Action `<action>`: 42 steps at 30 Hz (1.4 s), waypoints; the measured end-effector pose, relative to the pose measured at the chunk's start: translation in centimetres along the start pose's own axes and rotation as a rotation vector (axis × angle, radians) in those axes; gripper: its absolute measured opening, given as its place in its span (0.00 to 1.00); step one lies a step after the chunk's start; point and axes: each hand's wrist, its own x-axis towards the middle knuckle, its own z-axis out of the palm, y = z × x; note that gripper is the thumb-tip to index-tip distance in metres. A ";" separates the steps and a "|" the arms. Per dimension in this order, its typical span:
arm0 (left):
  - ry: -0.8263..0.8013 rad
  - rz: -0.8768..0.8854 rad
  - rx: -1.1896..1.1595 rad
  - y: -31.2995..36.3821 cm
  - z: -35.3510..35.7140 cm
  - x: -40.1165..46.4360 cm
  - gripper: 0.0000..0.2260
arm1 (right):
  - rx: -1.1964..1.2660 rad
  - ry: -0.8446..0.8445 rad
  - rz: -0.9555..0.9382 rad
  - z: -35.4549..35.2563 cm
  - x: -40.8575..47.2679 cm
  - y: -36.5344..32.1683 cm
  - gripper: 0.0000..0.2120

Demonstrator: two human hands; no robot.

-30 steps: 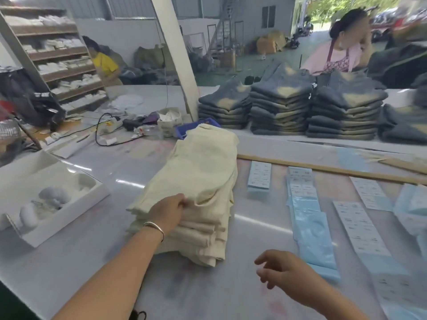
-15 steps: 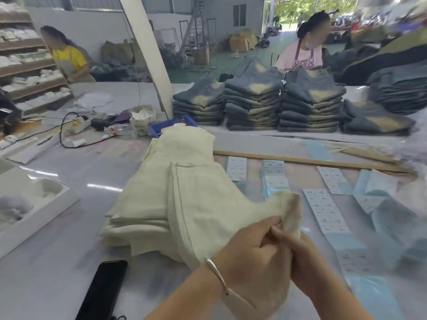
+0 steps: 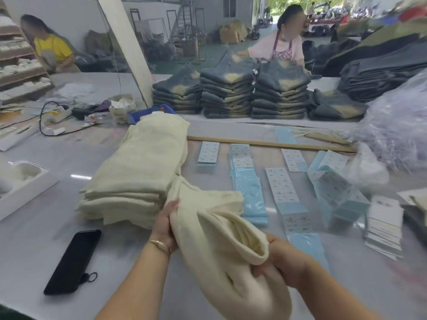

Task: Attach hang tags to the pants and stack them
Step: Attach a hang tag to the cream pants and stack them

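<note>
Where the frame's lower centre shows both hands at work, one pair of cream pants [image 3: 221, 239] is held off the grey table [image 3: 46, 239]: left hand [image 3: 165, 225] grips its bunched fabric at centre, fingers curled round the cloth; right hand [image 3: 280, 264] pinches the open hem at lower right. Stack of folded cream pants [image 3: 143, 172]: centre left, touching the held pair's far end. Black phone [image 3: 74, 262]: lower left, flat on the table. Sheets of printed labels on blue backing [image 3: 282, 185]: centre right, laid in rows. Pile of white hang tags [image 3: 384, 227]: right edge. Stacks of grey-and-tan jeans [image 3: 231, 93]: upper centre. White tray [image 3: 25, 185]: left edge.
</note>
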 end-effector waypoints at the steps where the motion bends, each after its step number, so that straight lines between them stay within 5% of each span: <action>1: 0.029 -0.042 0.051 -1.0 0.6 -0.3 0.13 | -0.001 0.021 0.010 -1.2 -1.5 0.5 0.23; 4: 0.035 -0.053 0.004 -4.5 1.4 -1.6 0.14 | 0.011 0.152 0.018 -4.7 -6.5 2.5 0.22; 7: -0.088 0.129 -0.206 -6.9 1.1 -3.6 0.19 | 0.131 0.300 -0.026 -8.1 -11.4 4.8 0.19; 11: -0.292 0.227 -0.336 -8.7 -0.5 -6.8 0.23 | 0.231 0.388 -0.019 -12.2 -17.7 8.2 0.35; 14: -0.360 0.322 -0.226 -9.3 -2.9 -9.1 0.26 | 0.282 0.457 0.030 -14.5 -21.4 9.5 0.40; 17: -0.347 0.175 -0.136 -11.8 -4.6 -10.0 0.29 | 0.119 0.623 0.262 -16.6 -23.3 10.2 0.35; 19: -0.184 -0.062 -0.041 -12.8 -5.3 -9.5 0.24 | -0.217 0.787 0.395 -17.4 -22.9 9.6 0.29; 21: 0.157 -0.027 0.171 -13.7 -6.0 -8.5 0.21 | -0.516 0.928 0.441 -17.8 -21.7 9.0 0.28; 24: 0.436 0.091 0.459 -13.3 -5.9 -7.9 0.15 | -0.846 1.160 0.514 -16.9 -19.3 8.8 0.22; 27: 0.665 0.260 0.991 -12.0 -4.5 -7.9 0.15 | -1.234 1.361 0.103 -15.7 -16.3 9.4 0.25; 30: 0.704 0.570 1.470 -12.0 -1.7 -7.9 0.18 | -1.372 1.130 -0.265 -13.6 -11.3 9.6 0.26; 32: 0.417 0.808 1.658 -14.0 1.1 -7.7 0.27 | -1.304 0.822 -0.075 -12.7 -7.6 9.3 0.25; 34: 0.060 0.802 1.947 -17.6 3.2 -6.8 0.37 | -1.335 0.645 0.171 -13.2 -3.9 9.6 0.25; 36: -0.051 0.700 2.115 -20.3 3.7 -5.5 0.43 | -1.402 0.604 0.287 -14.2 -0.9 9.7 0.26; 42: 0.011 0.822 2.142 -19.3 4.2 -0.9 0.42 | -1.426 0.657 0.378 -18.6 6.3 6.9 0.29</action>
